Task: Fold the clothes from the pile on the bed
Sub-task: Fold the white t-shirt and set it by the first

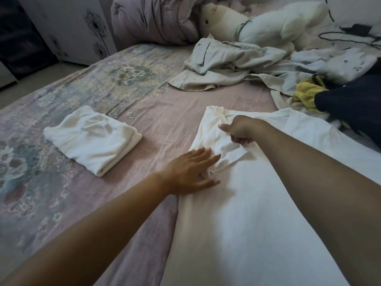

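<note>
A white shirt (pixel 243 213) lies spread lengthwise on the bed in front of me. My right hand (pixel 241 129) is shut on its left sleeve, which lies folded over the body near the shoulder. My left hand (pixel 193 170) rests flat with fingers apart on the shirt's left edge, just below the sleeve. A folded white garment (pixel 92 139) lies to the left on the sheet. The pile of unfolded clothes (pixel 247 62) sits at the back right, with pale grey pieces, a yellow item (pixel 307 93) and a dark navy piece (pixel 350 108).
The bed (pixel 103 79) has a pink floral sheet. A white plush toy (pixel 257 23) and a bundled quilt (pixel 152 19) lie at the head. A patterned cabinet (pixel 82 27) stands beyond the bed's left side.
</note>
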The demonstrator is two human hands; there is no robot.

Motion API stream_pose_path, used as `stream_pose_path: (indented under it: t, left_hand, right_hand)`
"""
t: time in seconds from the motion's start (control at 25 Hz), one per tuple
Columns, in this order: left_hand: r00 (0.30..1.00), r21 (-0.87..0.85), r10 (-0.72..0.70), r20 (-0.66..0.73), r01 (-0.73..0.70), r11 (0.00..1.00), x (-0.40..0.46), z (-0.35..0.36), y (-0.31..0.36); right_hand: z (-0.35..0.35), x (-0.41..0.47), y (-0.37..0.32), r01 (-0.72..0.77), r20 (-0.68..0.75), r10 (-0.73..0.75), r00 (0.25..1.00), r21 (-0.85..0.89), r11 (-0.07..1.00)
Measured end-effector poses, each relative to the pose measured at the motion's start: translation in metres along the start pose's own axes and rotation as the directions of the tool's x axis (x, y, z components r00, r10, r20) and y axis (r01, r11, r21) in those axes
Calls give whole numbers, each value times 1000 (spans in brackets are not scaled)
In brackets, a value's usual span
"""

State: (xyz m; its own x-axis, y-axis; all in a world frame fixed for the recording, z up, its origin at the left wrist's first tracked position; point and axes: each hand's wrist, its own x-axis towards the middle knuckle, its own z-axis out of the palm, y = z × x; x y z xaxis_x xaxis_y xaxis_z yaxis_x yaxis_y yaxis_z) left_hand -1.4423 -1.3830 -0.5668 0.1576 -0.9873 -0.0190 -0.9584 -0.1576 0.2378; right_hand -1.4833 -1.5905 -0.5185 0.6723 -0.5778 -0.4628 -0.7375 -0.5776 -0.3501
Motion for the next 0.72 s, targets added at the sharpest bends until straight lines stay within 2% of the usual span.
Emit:
stream_pose_path:
  t: [0.04,0.08,0.12,0.16,0.2,0.24,0.28,0.36,0.48,0.56,0.64,0.72]
  left_hand:
    - [998,-40,-58,-25,57,998,4,-5,3]
    - [989,-90,-116,-94,107,990,11,-8,6]
    - [971,-117,-167,-173,148,982,19,-9,8]
    - [954,-106,-216,-210,197,975,26,-7,11]
    - [947,-49,-268,-178,263,963,32,0,13]
    - [939,26,-328,-104,332,943,35,11,17]
    - [927,91,-374,-35,376,922,36,23,20]
    - [922,152,-387,0,383,911,31,38,21]
    - [919,175,-389,67,373,911,28,31,15]
    - [911,262,-401,96,366,893,35,19,18]
    - [928,292,-367,55,337,895,47,9,31]
    - [967,195,-255,15,247,949,70,2,60]
  right_hand:
    - [5,1,-3,81,-143,-102,985,-147,986]
    - [11,2,-6,171,-265,-232,936,-235,957]
    - [17,1,-7,288,-314,-362,878,-258,922]
    - [26,3,-2,412,-281,-475,834,-254,875]
    - [37,3,7,501,-213,-555,804,-259,826]
    - [48,3,16,523,-142,-579,803,-296,799]
    - [57,4,26,492,-91,-554,828,-359,793]
    - [69,8,35,377,-98,-462,881,-445,812]
    - [63,2,39,297,-202,-404,892,-413,861]
    - [47,-12,76,184,-364,-311,878,-342,921]
    - [25,-33,137,-25,-500,-99,860,-236,971]
    - [4,-57,200,-275,-576,174,799,-93,957]
